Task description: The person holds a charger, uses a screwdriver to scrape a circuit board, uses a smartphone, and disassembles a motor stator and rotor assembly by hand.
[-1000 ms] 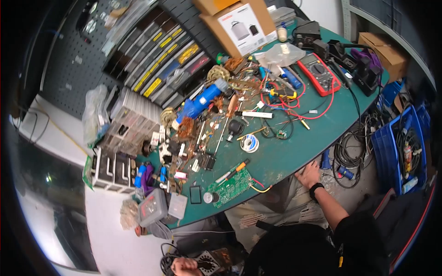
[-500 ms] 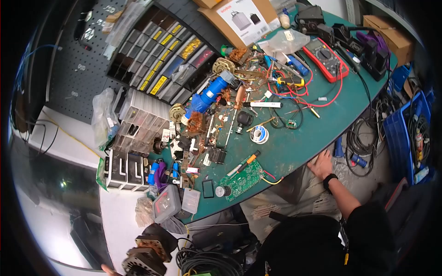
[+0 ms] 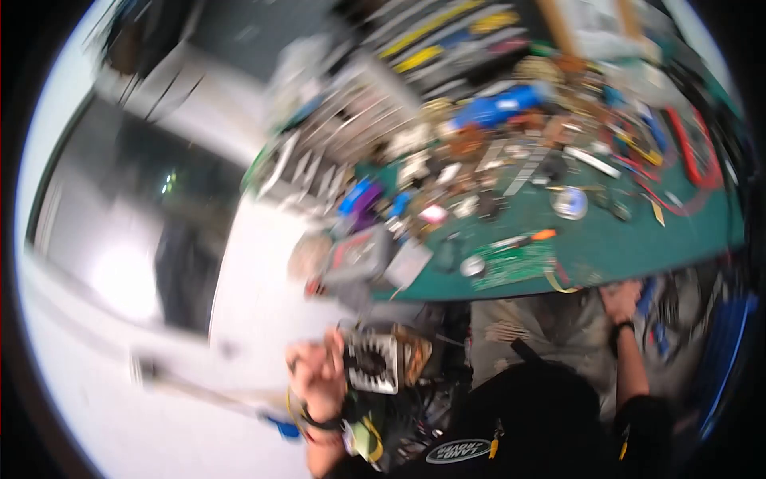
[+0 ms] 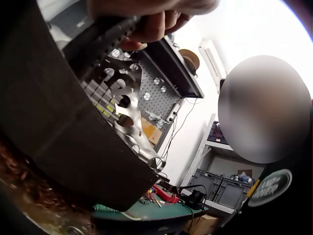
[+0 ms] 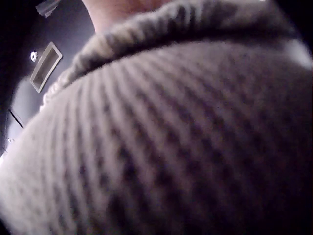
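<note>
My left hand (image 3: 319, 371) grips the edge of a motor stator (image 3: 383, 363), a squarish metal part with a toothed opening and a copper-brown side. In the left wrist view its dark body (image 4: 73, 132) fills the left side, with curled fingers (image 4: 154, 24) above and copper-coloured windings at the lower left. A silvery scalloped edge shows on it. My right hand (image 3: 621, 302) rests on the trouser leg by the table's front edge, holding nothing visible. Ribbed fabric (image 5: 161, 142) fills most of the right wrist view.
On the green table (image 3: 662, 247) lie a circuit board (image 3: 515, 265), a solder spool (image 3: 569, 203), a red multimeter (image 3: 692, 148) and many loose parts. Drawer cabinets stand behind. A grey plastic case (image 3: 359, 254) sits at the near left corner; cables lie below the stator.
The head view has swung left and is blurred. My left hand and the stator, low at the left edge half a second ago, now show nearer the middle. The right hand stays on the leg.
</note>
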{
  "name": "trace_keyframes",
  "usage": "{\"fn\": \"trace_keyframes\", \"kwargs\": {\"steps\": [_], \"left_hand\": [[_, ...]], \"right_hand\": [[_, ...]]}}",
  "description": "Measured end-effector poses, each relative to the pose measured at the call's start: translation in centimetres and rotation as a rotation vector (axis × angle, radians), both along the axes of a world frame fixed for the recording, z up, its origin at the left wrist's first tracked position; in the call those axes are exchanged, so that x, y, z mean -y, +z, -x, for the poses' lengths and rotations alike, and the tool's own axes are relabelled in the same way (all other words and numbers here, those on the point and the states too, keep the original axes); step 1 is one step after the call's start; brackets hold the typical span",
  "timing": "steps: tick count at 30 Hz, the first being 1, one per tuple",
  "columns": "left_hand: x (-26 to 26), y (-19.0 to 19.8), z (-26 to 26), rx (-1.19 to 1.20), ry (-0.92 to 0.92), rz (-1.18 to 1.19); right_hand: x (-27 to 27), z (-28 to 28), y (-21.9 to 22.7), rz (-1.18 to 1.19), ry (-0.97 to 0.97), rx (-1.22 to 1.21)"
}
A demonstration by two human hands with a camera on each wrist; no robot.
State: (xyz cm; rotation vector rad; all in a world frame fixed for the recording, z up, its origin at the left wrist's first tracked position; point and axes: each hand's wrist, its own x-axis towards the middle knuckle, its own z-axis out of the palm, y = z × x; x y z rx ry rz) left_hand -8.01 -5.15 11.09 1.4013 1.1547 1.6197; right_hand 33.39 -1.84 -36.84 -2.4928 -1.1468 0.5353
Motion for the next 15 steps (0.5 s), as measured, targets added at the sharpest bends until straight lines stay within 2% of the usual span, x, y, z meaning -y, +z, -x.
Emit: {"fn": "trace_keyframes", "kwargs": {"steps": [1,2,3,5,7,9,10,11,13,15], "left_hand": [[0.1,2.4,0.2,-0.085,-0.066,-0.093],[0.3,5.5,-0.5,-0.165,-0.117,-0.162],[0.4,8.1,-0.9,-0.240,-0.161,-0.246],[0.5,12.5,-0.9,-0.306,-0.225,-0.376],[0.6,14.8,-0.5,-0.316,-0.290,-0.418],[0.9,14.1,-0.2,-0.251,-0.308,-0.437],[1.1,12.4,0.2,-0.193,-0.287,-0.435],[1.5,10.4,0.1,-0.105,-0.160,-0.364],[0.9,4.7,0.5,0.076,-0.063,-0.227],[0.1,-1.8,0.1,0.127,-0.100,-0.096]], "right_hand": [[-0.1,-0.5,-1.5,-0.102,0.042,0.054],[-0.5,-0.9,0.3,0.037,0.085,0.030],[-0.5,-2.5,-9.2,-0.239,0.113,0.309],[-1.2,-1.8,-5.3,-0.041,-0.062,0.073],[-0.8,-2.2,-5.3,-0.087,-0.021,0.068],[-0.3,-3.0,-7.1,-0.158,0.023,0.112],[-0.1,-3.4,-8.0,-0.177,0.029,0.126],[0.2,-3.4,-8.0,-0.160,0.028,0.130],[0.4,-3.3,-7.4,-0.163,0.021,0.124],[0.3,-2.4,-4.1,-0.215,0.120,0.085]]}}
